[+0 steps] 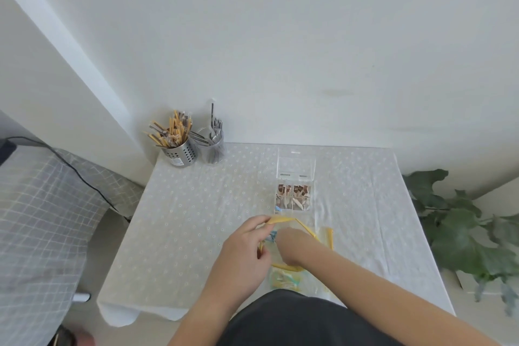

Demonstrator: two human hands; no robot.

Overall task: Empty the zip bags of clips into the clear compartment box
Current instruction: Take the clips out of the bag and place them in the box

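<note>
The clear compartment box (294,197) lies on the table with its lid (295,163) folded back; brown and white clips fill its compartments, and one blue clip (278,208) sits at its near left corner. My left hand (247,244) pinches the yellow zip edge of a clear zip bag (283,220), holding its mouth wide. My right hand (290,246) reaches inside that bag, where blue clips (271,236) show; its fingers are hidden. Another zip bag (285,279) with pale clips lies below my hands, and a further yellow-edged bag (329,237) lies to the right.
A steel holder of wooden sticks (177,146) and a clear cup of utensils (212,143) stand at the table's back left corner. A white dotted tablecloth (196,205) covers the table. A leafy plant (463,233) is off the right edge, a checked bed (36,219) on the left.
</note>
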